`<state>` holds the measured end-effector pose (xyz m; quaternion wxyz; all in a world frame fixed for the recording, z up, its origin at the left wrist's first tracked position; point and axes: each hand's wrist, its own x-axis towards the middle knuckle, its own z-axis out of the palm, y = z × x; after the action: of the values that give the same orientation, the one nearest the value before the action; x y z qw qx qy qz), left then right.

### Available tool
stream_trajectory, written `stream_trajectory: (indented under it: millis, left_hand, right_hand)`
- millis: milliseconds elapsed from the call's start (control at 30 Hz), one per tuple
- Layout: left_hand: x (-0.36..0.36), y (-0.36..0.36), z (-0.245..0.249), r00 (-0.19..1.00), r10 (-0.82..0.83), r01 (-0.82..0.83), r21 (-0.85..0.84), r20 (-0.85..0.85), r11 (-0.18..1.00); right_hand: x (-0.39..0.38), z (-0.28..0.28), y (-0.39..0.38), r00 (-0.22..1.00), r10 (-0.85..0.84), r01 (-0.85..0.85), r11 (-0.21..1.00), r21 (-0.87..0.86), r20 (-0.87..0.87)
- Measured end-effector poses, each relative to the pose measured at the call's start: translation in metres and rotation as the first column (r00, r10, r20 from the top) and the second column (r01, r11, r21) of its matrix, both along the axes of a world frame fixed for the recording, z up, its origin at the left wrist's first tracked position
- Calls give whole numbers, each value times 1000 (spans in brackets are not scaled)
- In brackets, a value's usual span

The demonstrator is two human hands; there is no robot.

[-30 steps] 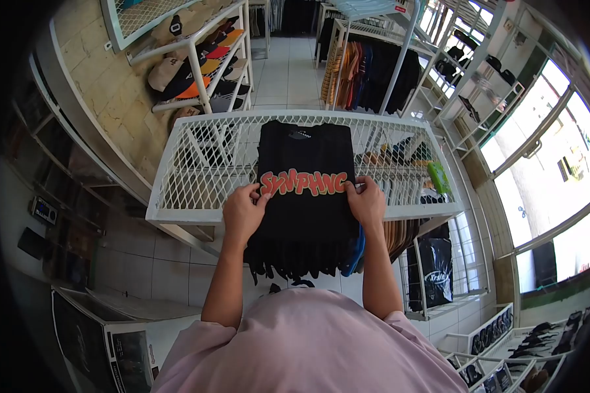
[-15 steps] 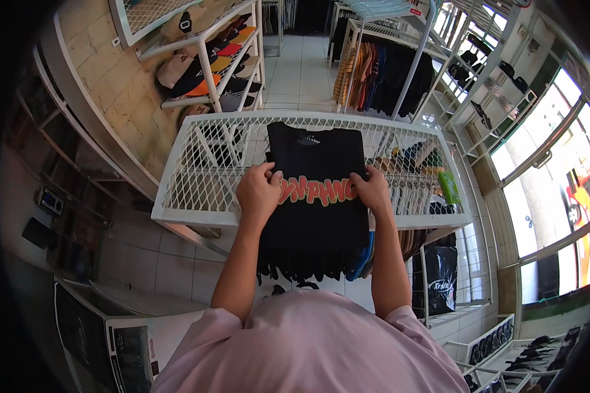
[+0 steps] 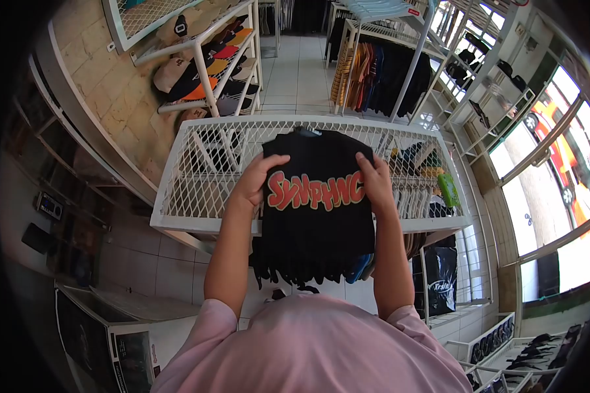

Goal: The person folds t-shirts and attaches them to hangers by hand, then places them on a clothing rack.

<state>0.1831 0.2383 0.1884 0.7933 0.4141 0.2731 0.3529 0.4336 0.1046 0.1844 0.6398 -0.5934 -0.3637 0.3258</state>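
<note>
A folded black T-shirt (image 3: 318,226) with red and orange lettering across its front spans the space between my hands. My left hand (image 3: 259,178) grips its left edge, thumb laid over the front. On the opposite edge, my right hand (image 3: 375,180) pinches the fabric with the thumb on top and the fingers behind. The shirt's upper part is tilted up over the white wire-mesh rack top (image 3: 216,190), collar toward the far side. Its lower end overlaps the rack's near edge, in front of dark garments hanging below.
A green packet (image 3: 448,190) lies at the rack's right end. Caps fill a white shelf (image 3: 206,72) at the left wall. Hanging shirts (image 3: 367,75) stand on a rail farther back. Glass doors (image 3: 537,177) are on the right, and a black bag (image 3: 439,278) hangs below right.
Both hands have shifted toward the shirt's upper sides and lifted it, so its top now tilts up and the full lettering shows. Outside the door, an orange vehicle has changed position.
</note>
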Motion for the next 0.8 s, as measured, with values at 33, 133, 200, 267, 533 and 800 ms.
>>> stream_trajectory:
  millis: [33, 133, 200, 267, 533, 800]
  left_hand:
    - [-2, -1, 17, 1000, 3, -3, 23, -7, 1000]
    - [6, 28, 50, 1000, -14, 13, 133, 4, 991]
    - [17, 65, 52, 1000, -25, 28, 276, -14, 961]
    - [30, 77, 53, 995, 47, -22, 280, -83, 960]
    - [-25, 6, -23, 635, 192, 244, 430, -749, 869]
    - [-53, -71, -18, 840, 183, 328, 746, -511, 579]
  right_hand:
    - [-3, 19, -3, 999, -21, 21, 1000, 7, 28]
    - [7, 54, 19, 996, -63, 56, 993, 102, 66]
    - [26, 57, 49, 999, -37, 40, 982, 186, -21]
    - [40, 53, 64, 999, -51, 50, 996, 71, 11]
    - [55, -70, -2, 927, 13, 130, 927, -352, 376]
    - [-1, 5, -90, 873, 312, -247, 946, -212, 374]
